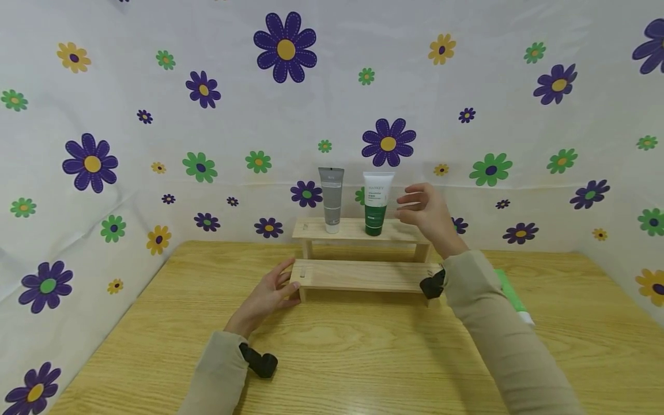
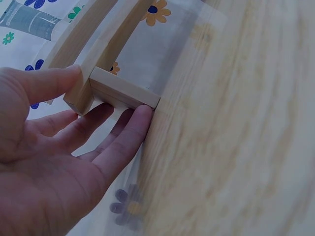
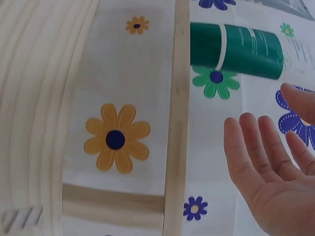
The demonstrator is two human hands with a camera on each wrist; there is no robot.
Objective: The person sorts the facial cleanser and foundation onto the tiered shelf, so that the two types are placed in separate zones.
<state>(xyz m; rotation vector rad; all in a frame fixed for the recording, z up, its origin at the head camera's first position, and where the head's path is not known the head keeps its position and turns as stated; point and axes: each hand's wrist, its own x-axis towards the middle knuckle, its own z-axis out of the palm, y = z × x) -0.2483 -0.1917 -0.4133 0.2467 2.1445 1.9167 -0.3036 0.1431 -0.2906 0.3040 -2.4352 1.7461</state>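
Note:
A two-tier wooden display rack [image 1: 358,275] stands on the table. My left hand [image 1: 267,297] grips the left end of its lower tier, with the thumb on the board's edge and fingertips against the side leg [image 2: 125,89]. On the upper tier, a white and green squeeze tube [image 1: 376,204] stands upright on its cap. Just right of that tube is my right hand [image 1: 427,210], its fingers loosely bent and holding nothing. The right wrist view shows a gap between those fingers and the green tube [image 3: 246,49]. Left of it stands a grey squeeze tube [image 1: 332,200], also upright.
A bright green tube with a white cap [image 1: 510,291] lies on the wooden table [image 1: 332,357], right of the rack and partly behind the right sleeve. A flower-printed cloth [image 1: 332,104] hangs close behind the rack and along both sides.

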